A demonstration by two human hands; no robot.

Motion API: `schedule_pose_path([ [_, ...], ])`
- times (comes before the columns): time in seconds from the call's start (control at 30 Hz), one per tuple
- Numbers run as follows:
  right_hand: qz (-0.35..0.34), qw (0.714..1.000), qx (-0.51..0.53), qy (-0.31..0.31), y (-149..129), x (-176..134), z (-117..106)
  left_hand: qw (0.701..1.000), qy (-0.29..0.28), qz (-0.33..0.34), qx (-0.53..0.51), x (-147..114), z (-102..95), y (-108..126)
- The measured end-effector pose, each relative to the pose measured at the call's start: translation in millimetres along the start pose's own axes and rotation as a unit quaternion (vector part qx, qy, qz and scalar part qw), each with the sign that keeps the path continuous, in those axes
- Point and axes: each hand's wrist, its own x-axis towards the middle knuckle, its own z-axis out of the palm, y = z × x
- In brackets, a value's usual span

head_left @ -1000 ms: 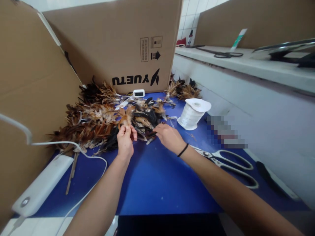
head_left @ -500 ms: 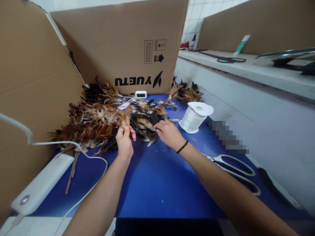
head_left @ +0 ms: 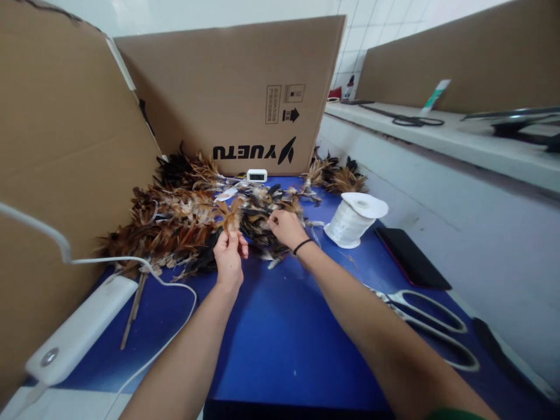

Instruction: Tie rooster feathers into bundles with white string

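Observation:
My left hand (head_left: 229, 259) is closed in a pinch on a small bunch of orange-brown feathers (head_left: 230, 216), held upright with the tips fanned above my fingers. To its right my right hand (head_left: 287, 228) is closed too, thumb and fingertips drawn together at the pile of dark feathers (head_left: 258, 224). What lies between those fingertips, if anything, I cannot make out. Brown and black feathers (head_left: 175, 233) lie heaped along the left behind my left hand. Right of my right hand stands a spool of white ribbon (head_left: 353, 220).
Large scissors (head_left: 431, 324) lie right of my right forearm, below a flat black device (head_left: 411, 256). A white power bank-like block (head_left: 83, 324) and a white cable (head_left: 188, 286) are at left. Cardboard (head_left: 210, 105) walls the back; a small digital display (head_left: 256, 175) stands before it.
My right hand has moved left, closer to my left hand. My left hand keeps its pinch on the feathers. The whole view has shifted slightly.

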Motion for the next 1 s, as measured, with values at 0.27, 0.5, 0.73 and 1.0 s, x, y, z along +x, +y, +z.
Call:
schedule_pose_path([
  [0.27,0.129,0.879,0.458,0.024,9,1,-15,1.000,-0.003,-0.014,0.003,-1,0.5,-2],
  [0.5,0.143,0.777,0.613,-0.013,1,-30,-35,0.999,-0.030,-0.030,0.011,-5,2.2,-1],
  [0.73,0.127,0.775,0.618,-0.042,-3,-63,-23,0.994,-0.089,-0.047,0.041,-10,2.7,-8],
  [1.0,0.150,0.754,0.639,-0.003,0,-68,1,0.981,-0.151,-0.053,0.110,-15,3.4,-13],
])
